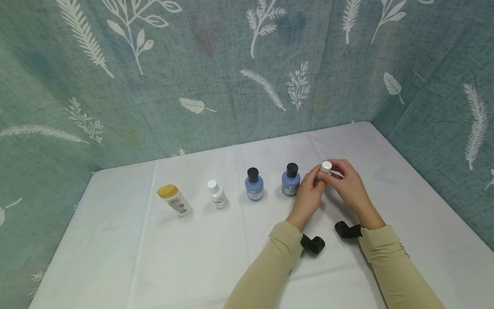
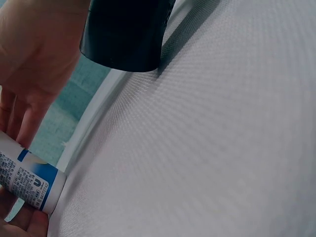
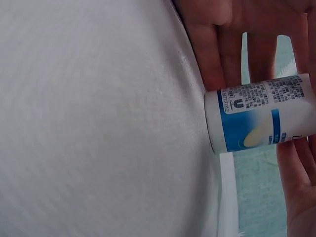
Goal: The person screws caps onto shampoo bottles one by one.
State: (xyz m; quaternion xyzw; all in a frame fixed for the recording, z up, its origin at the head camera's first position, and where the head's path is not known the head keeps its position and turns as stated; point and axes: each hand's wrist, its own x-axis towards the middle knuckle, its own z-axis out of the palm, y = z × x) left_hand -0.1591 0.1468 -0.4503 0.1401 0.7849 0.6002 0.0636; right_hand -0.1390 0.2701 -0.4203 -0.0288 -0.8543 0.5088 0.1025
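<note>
A small white bottle [image 1: 326,166] with a white cap stands upright toward the right of the table, its blue-and-white label visible in the wrist views. My left hand [image 1: 309,189] grips it from the left, and my right hand [image 1: 350,183] holds its other side, fingers around it near the cap. In the right wrist view the base of the white bottle [image 3: 261,116] is right at the tablecloth. Just left of my left hand is a blue bottle [image 1: 290,182] with a black cap.
Farther left stand a second blue bottle [image 1: 254,187], a white bottle [image 1: 218,197] and a white bottle with a yellow cap [image 1: 176,201]. Black wrist-worn pieces [image 1: 313,244] stick out at both wrists. A patterned green curtain [image 1: 216,86] hangs behind the white-covered table [image 1: 200,262].
</note>
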